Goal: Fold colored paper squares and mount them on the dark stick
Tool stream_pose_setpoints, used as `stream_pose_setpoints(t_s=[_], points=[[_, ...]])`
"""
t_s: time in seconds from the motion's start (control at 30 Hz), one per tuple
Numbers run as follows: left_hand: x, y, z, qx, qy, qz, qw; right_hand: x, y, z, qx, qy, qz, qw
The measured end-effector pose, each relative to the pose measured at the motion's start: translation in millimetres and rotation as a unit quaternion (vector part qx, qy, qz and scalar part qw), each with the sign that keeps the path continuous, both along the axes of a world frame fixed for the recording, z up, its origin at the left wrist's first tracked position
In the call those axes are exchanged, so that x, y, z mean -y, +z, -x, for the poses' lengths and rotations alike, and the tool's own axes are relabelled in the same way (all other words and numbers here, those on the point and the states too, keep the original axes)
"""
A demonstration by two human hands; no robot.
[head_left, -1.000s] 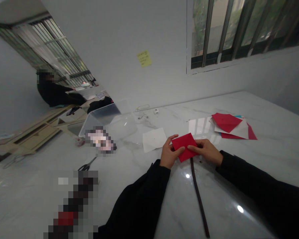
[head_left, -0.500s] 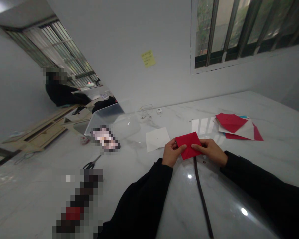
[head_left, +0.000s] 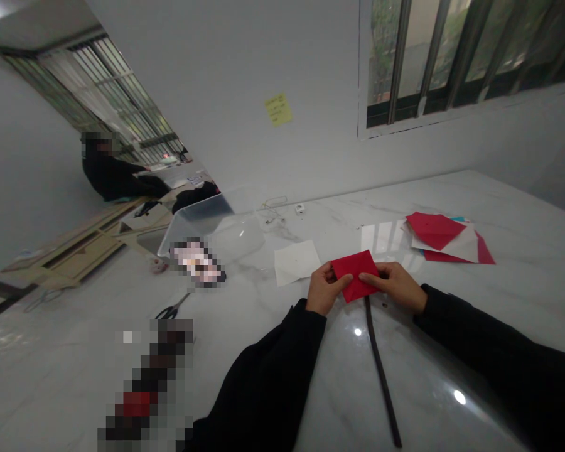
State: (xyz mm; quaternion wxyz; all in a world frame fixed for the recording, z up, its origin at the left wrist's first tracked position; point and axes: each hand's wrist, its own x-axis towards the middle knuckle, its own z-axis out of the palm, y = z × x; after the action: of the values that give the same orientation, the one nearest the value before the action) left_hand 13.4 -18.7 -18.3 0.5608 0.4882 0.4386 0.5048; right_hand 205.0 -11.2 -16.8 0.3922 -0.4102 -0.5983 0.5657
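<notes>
A folded red paper square, with crease lines meeting near its middle, is held up between my two hands. My left hand grips its left side, thumb on the front face and fingers behind. From the right, my right hand pinches it the same way, its thumb near the centre. Behind my left hand lies a white paper sheet on the marble-patterned table. Below the red paper, a dark strip or cord runs toward the near edge.
Red, white and blue papers are piled at the right. Scissors, a blurred pink item and a clear plastic box stand left. A yellow note is on the wall. Another person sits far left.
Both hands keep hold of the red paper in nearly the same pose. The whole view has shifted very slightly.
</notes>
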Motion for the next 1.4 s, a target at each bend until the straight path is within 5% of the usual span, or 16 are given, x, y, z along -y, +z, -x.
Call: stream_pose_setpoints(t_s=[1.13, 1.4], points=[[-2, 2.7, -3, -0.016, 0.007, 0.003, 1.0, -6, -11, 2, -0.034, 0.006, -0.018, 0.999], [-3, -2.1, -3, -0.008, 0.008, 0.007, 1.0, -5, -7, 1, 0.03, 0.007, -0.07, 0.997]])
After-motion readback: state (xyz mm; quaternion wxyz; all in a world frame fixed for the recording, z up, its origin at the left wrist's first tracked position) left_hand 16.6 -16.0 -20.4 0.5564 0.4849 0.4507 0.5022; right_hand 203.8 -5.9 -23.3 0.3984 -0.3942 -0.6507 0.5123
